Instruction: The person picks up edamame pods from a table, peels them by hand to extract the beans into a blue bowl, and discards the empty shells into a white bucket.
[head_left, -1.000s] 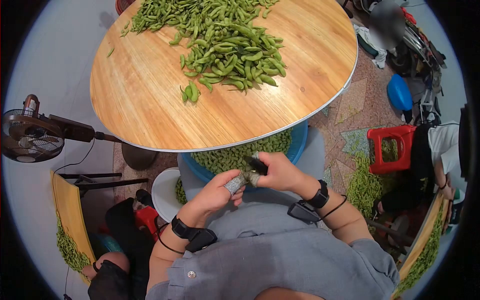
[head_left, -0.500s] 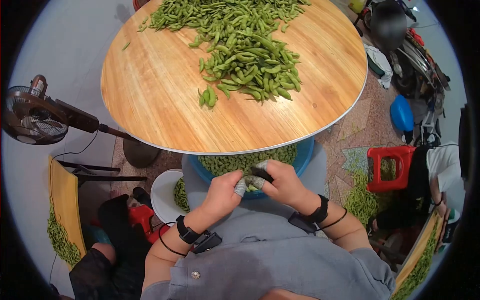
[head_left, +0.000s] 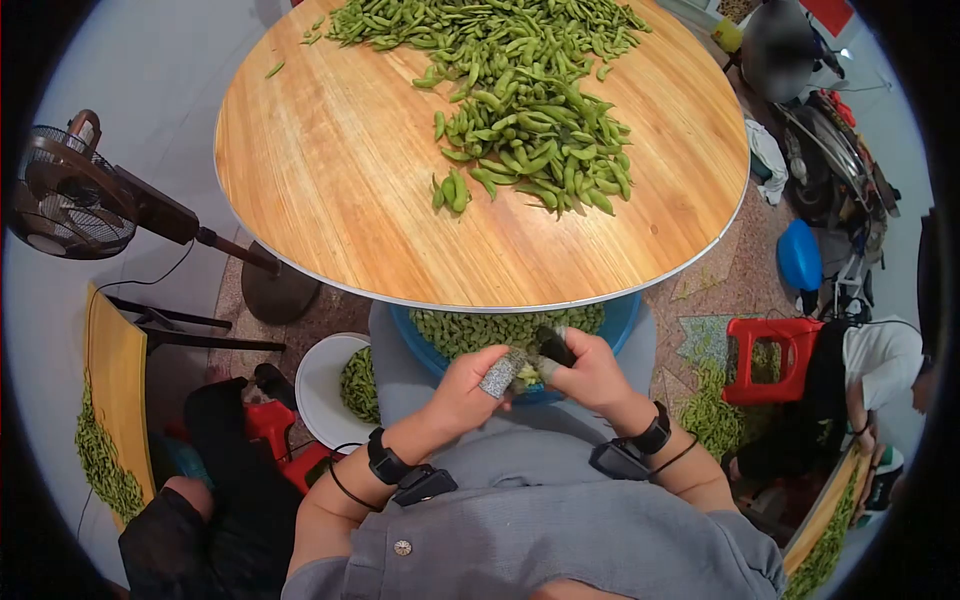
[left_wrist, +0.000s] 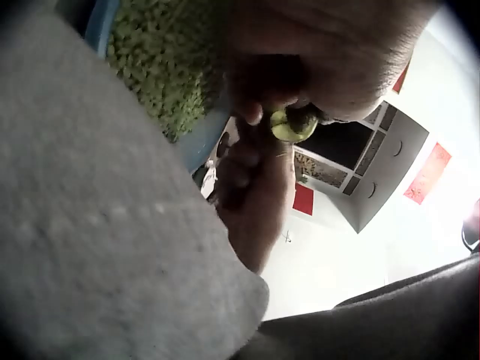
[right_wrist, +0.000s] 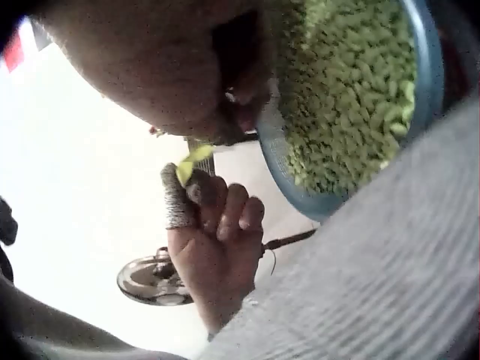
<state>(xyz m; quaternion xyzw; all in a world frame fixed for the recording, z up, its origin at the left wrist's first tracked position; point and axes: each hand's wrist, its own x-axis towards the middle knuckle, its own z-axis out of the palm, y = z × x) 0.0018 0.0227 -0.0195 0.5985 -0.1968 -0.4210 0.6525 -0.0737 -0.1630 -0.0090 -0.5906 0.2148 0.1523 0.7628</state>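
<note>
Fingers of the left hand (head_left: 475, 385), one wrapped in grey, pinch a green edamame pod (right_wrist: 196, 161); those of the right hand (head_left: 595, 375) curl close at its 3 o'clock, though whether they clamp it cannot be told. The pod lies between the two hands, both near. In the right wrist view its visible part slants toward 2 o'clock; its full long axis is covered. Just beyond, at 12 o'clock, a blue basin (head_left: 627, 325) holds shelled beans (head_left: 460, 330). Farther at 12, unshelled pods (head_left: 540, 140) lie heaped on the wooden tabletop (head_left: 330, 180). Outward: white bucket (head_left: 320, 390), 9 o'clock; pedestal fan (head_left: 75, 190), 10; red stool (head_left: 800, 360), 3.
</note>
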